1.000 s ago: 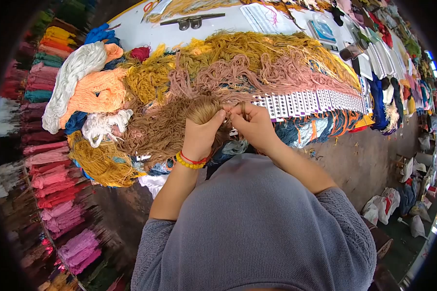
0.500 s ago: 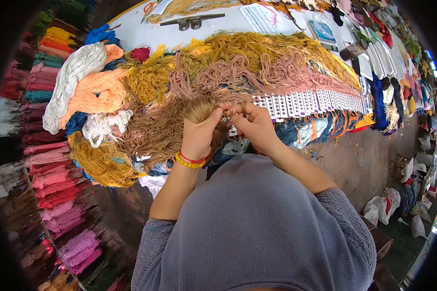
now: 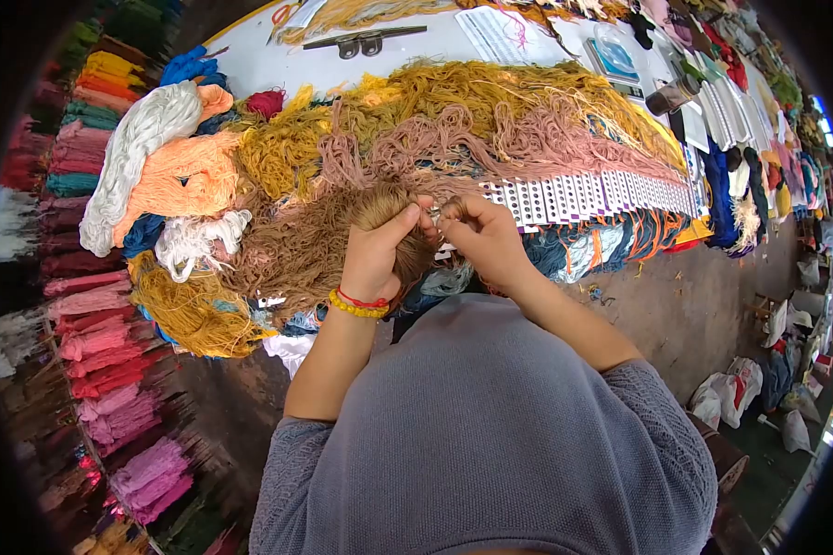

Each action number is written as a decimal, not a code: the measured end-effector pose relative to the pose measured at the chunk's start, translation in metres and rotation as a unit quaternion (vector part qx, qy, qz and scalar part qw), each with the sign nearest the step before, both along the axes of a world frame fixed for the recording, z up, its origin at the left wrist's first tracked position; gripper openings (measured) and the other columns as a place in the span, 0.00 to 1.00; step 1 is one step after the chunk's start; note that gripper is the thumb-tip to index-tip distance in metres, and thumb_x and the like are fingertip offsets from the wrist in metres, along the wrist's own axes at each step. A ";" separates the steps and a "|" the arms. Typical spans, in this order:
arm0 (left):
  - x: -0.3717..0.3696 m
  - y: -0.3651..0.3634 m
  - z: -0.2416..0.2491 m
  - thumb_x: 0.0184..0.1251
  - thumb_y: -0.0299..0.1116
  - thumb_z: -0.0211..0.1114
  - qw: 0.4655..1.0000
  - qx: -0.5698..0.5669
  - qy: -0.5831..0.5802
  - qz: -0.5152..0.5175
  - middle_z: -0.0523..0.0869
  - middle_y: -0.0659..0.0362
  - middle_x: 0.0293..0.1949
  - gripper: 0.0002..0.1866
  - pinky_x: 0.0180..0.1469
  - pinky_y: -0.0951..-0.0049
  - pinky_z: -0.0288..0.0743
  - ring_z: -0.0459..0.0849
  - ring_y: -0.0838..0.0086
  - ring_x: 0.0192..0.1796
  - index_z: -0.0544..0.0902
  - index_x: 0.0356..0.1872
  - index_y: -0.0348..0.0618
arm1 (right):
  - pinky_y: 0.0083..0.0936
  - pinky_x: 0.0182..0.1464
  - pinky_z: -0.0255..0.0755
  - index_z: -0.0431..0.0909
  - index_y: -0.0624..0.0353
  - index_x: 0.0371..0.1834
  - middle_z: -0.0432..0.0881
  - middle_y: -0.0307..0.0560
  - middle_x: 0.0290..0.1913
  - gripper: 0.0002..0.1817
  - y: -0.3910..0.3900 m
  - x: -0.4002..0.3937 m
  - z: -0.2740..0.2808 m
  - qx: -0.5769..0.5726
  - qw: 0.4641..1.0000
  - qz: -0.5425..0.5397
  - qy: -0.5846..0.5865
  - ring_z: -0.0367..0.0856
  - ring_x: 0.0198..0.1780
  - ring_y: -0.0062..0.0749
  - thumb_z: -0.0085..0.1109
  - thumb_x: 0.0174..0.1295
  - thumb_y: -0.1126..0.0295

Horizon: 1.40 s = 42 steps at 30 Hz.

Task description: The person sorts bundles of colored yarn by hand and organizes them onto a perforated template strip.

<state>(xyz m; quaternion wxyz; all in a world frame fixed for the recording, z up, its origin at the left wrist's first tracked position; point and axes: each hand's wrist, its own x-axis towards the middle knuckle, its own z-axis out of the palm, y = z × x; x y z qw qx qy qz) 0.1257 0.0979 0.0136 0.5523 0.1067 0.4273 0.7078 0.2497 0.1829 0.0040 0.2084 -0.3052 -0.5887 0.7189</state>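
My left hand point(image 3: 377, 248) is closed round a bundle of light brown yarn point(image 3: 380, 207), with a yellow beaded bracelet and a red cord at the wrist. Close beside it, my right hand point(image 3: 482, 235) pinches with thumb and fingertips; what lies between them is too small to make out. A heap of loose brown yarn point(image 3: 292, 240) spreads on the table under and left of my left hand. Just right of my right hand runs a row of white cards with dark holes point(image 3: 592, 196). Dusty pink yarn point(image 3: 444, 139) lies beyond both hands.
Mustard yarn point(image 3: 491, 88) is piled at the back, with peach point(image 3: 183, 176) and white skeins point(image 3: 143, 139) at the left. Scissors point(image 3: 281, 14) and a black clip bar point(image 3: 366, 41) lie on the white tabletop point(image 3: 250, 55). Pink and red hanks point(image 3: 102, 347) line the left side.
My fingertips have drawn slightly apart, leaving a small gap between the two hands. The left hand still grips the brown yarn, and the piles around it look the same.
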 end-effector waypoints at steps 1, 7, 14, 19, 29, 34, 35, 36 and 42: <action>0.000 0.000 0.001 0.60 0.27 0.56 1.000 -0.002 -0.020 -0.013 0.79 0.59 0.27 0.09 0.35 0.77 0.74 0.78 0.75 0.29 0.77 0.39 0.32 | 0.11 0.20 0.55 0.73 0.60 0.29 0.69 0.31 0.19 0.05 0.002 0.000 0.001 -0.077 0.997 0.003 0.013 0.61 0.17 0.11 0.50 0.56 0.71; -0.003 -0.002 0.003 0.62 0.29 0.55 0.997 0.000 -0.065 -0.037 0.80 0.58 0.27 0.09 0.35 0.75 0.75 0.79 0.74 0.30 0.77 0.38 0.34 | 0.15 0.18 0.51 0.72 0.58 0.35 0.61 0.34 0.14 0.10 0.012 0.010 0.003 -0.474 0.832 0.093 0.273 0.54 0.13 0.16 0.44 0.60 0.64; 0.006 0.004 0.001 0.59 0.28 0.59 1.000 -0.010 0.001 0.004 0.81 0.57 0.32 0.07 0.36 0.76 0.75 0.80 0.75 0.33 0.79 0.35 0.34 | 0.10 0.17 0.54 0.75 0.60 0.36 0.71 0.32 0.18 0.07 -0.002 -0.003 -0.001 -0.110 0.993 -0.007 0.033 0.61 0.16 0.10 0.55 0.57 0.69; 0.007 0.006 -0.005 0.59 0.26 0.58 0.998 -0.018 0.058 0.033 0.82 0.56 0.34 0.06 0.39 0.76 0.75 0.80 0.75 0.35 0.79 0.35 0.34 | 0.10 0.18 0.57 0.76 0.61 0.31 0.73 0.32 0.21 0.06 -0.002 -0.008 -0.008 0.039 0.999 -0.006 -0.027 0.64 0.17 0.09 0.56 0.56 0.69; -0.006 0.007 -0.009 0.59 0.27 0.58 0.998 -0.041 -0.012 0.044 0.80 0.59 0.29 0.05 0.40 0.72 0.75 0.79 0.75 0.33 0.78 0.33 0.36 | 0.11 0.17 0.56 0.74 0.60 0.28 0.72 0.34 0.19 0.06 0.005 -0.012 -0.002 -0.170 0.983 -0.062 0.041 0.64 0.15 0.12 0.55 0.57 0.69; -0.046 -0.010 -0.032 0.65 0.34 0.50 0.993 0.032 -0.110 0.012 0.64 0.68 0.18 0.07 0.45 0.69 0.70 0.65 0.81 0.23 0.74 0.32 0.44 | 0.14 0.18 0.58 0.71 0.62 0.24 0.71 0.34 0.18 0.06 0.036 0.000 -0.002 0.273 0.960 0.025 -0.061 0.65 0.17 0.14 0.56 0.52 0.72; -0.053 -0.014 -0.034 0.66 0.34 0.49 0.993 0.039 -0.109 0.004 0.63 0.69 0.18 0.08 0.43 0.72 0.71 0.64 0.82 0.22 0.74 0.33 0.43 | 0.12 0.19 0.57 0.69 0.63 0.23 0.75 0.36 0.24 0.06 0.045 0.002 -0.004 0.425 0.901 0.004 -0.091 0.63 0.17 0.14 0.56 0.49 0.74; -0.061 -0.016 -0.039 0.66 0.34 0.49 0.993 0.038 -0.111 0.003 0.63 0.69 0.18 0.08 0.43 0.72 0.71 0.64 0.82 0.22 0.74 0.33 0.43 | 0.12 0.19 0.57 0.69 0.63 0.23 0.75 0.36 0.24 0.06 0.049 -0.001 -0.006 0.424 0.901 0.005 -0.093 0.63 0.17 0.14 0.56 0.49 0.74; -0.088 -0.013 -0.086 0.61 0.31 0.56 0.983 -0.036 -0.166 0.073 0.63 0.71 0.14 0.06 0.28 0.81 0.70 0.62 0.85 0.16 0.73 0.27 0.43 | 0.12 0.16 0.54 0.66 0.59 0.22 0.76 0.44 0.29 0.03 0.055 -0.023 -0.014 -0.301 0.907 -0.003 0.294 0.57 0.14 0.15 0.49 0.50 0.75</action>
